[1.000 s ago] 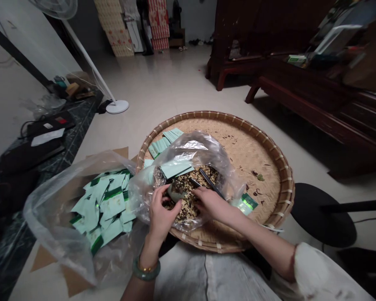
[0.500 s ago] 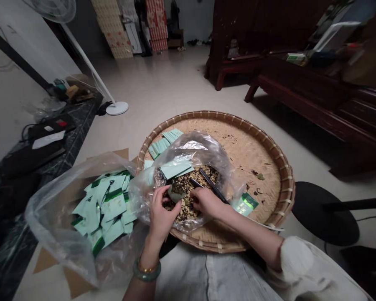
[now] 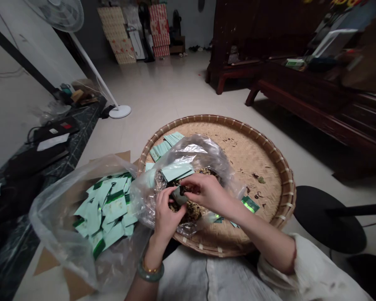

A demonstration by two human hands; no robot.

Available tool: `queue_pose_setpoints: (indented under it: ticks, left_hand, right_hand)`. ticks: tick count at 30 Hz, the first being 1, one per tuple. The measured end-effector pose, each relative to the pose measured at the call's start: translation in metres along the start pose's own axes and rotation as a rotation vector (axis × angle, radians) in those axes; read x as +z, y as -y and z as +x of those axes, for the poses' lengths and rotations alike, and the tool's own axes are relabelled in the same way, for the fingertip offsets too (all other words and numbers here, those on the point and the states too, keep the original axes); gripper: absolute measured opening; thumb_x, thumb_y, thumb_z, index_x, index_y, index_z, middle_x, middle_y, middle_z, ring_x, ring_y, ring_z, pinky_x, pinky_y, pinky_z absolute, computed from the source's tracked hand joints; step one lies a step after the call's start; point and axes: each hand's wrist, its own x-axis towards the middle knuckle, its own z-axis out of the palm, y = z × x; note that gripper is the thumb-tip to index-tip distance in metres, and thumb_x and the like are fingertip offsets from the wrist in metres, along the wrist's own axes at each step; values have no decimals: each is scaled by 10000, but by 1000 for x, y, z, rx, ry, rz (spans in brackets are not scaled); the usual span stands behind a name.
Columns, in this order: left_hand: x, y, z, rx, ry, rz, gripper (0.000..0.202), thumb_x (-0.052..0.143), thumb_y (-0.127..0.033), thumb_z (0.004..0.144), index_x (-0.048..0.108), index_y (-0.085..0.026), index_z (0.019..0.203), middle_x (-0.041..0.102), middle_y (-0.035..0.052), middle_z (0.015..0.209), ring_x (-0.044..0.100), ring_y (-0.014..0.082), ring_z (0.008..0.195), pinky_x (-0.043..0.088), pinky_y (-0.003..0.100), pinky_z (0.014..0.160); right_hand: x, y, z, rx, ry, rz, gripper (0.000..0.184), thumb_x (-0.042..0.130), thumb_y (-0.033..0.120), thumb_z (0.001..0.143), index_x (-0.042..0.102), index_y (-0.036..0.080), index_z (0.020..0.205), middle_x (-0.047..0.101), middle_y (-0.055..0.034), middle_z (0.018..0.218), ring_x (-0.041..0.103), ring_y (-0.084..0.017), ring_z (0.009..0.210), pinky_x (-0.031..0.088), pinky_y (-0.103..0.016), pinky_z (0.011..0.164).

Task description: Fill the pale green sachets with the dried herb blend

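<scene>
"Grey scoop (image 3: 179,195): which way's it point?"

"Long axis slants approx upper L to lower R (fingers hide most of it, so rough call). Sits between both hands, over loose tea (image 3: 191,211) in a clear plastic bag (image 3: 200,152)."

"Hands?"

"L hand (image 3: 166,219) curled, gripping it. R hand (image 3: 207,193) curled over its far end, can't tell if gripping."

"Around it?"

"Bamboo tray (image 3: 269,175) under the bag; pale sachets with green trim (image 3: 114,209) in a second bag (image 3: 50,217), to the L."
</scene>
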Motion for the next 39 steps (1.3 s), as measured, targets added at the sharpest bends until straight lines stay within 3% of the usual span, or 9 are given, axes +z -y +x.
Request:
queue_pose_setpoints:
  ticks: [7,11,16,21,24,29,34,39]
  left_hand:
    - [1,3,-1,-8,4,5,413,667,-147,701,554,-200,1095,578,91,1082,582,230,967,556,318,684]
    - [1,2,0,-18,-1,-6,427,651,-119,689,549,-193,1097,572,88,1084,577,229,982,558,317,697]
    - [1,3,-2,16,0,0,425,662,-147,711,538,-193,1114,564,97,1098,571,232,996,561,319,704]
    - [2,3,-3,34,-14,31,417,656,-156,723,532,-184,1120,566,101,1092,572,230,984,562,326,711]
    - [3,3,-4,42,-21,41,430,652,-140,713,530,-183,1122,571,100,1088,574,230,979,562,326,708]
    - [5,4,-6,42,-15,38,467,662,-136,705,518,-188,1146,572,106,1108,571,240,997,563,341,723]
    - [6,4,-6,60,-6,42,481,644,-112,703,512,-188,1159,580,113,1128,565,245,1011,557,355,743]
    - [6,3,-7,59,9,72,497,643,-106,691,516,-194,1163,595,104,1104,582,249,999,540,381,790]
  right_hand:
    - [1,-4,-7,-32,-98,156,201,568,71,812,683,169,944,706,-44,923,648,-144,842,511,-256,724]
    - [-1,-11,-12,24,-182,195,188,550,121,848,682,187,965,698,-46,930,646,-156,857,517,-280,733]
    - [8,-18,-18,-12,-29,128,324,659,145,792,633,164,1114,652,-91,1030,620,-166,839,514,-270,674]
    - [12,-19,-18,-57,-28,-9,88,625,106,813,686,157,851,664,-41,776,611,-153,730,481,-261,667]
    - [9,-17,-18,-76,-93,17,98,599,107,832,678,159,807,666,-31,751,613,-142,704,478,-251,657]
    - [8,-16,-18,-108,-129,35,113,588,147,854,682,179,906,667,-52,860,623,-161,798,493,-275,702]
    - [13,-22,-14,-26,-127,77,274,605,145,836,634,172,1107,660,-85,1028,632,-154,800,509,-266,681]
    - [17,-25,-10,-16,-167,114,136,596,93,812,689,184,849,709,-21,816,650,-147,746,501,-264,697]
